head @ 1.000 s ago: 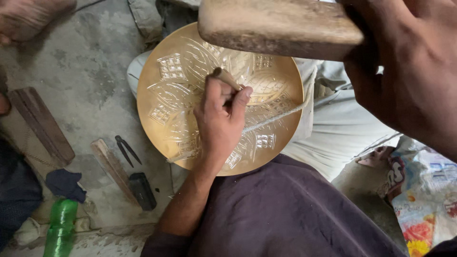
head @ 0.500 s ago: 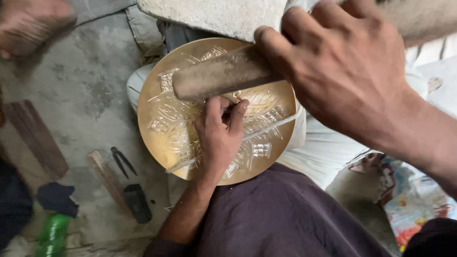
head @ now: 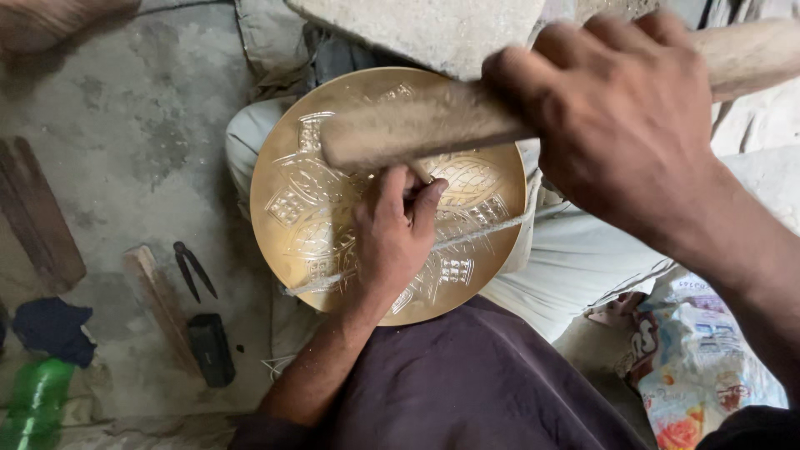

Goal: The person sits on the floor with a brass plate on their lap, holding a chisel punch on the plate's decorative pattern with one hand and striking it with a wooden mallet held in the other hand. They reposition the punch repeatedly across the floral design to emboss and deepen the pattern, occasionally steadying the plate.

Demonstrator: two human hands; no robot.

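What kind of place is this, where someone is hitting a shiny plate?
Probably a metal craft workshop on the floor. A round brass plate with engraved patterns sits on the person's lap, the right hand swings a wooden mallet, and small hand tools lie on the concrete floor.

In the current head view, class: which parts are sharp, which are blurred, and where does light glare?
Head view: the wooden mallet is smeared with motion blur; the right hand, close to the lens, looks soft; the left hand and the engraved brass plate are sharp; soft daylight gives a mild sheen on the plate, no harsh glare.
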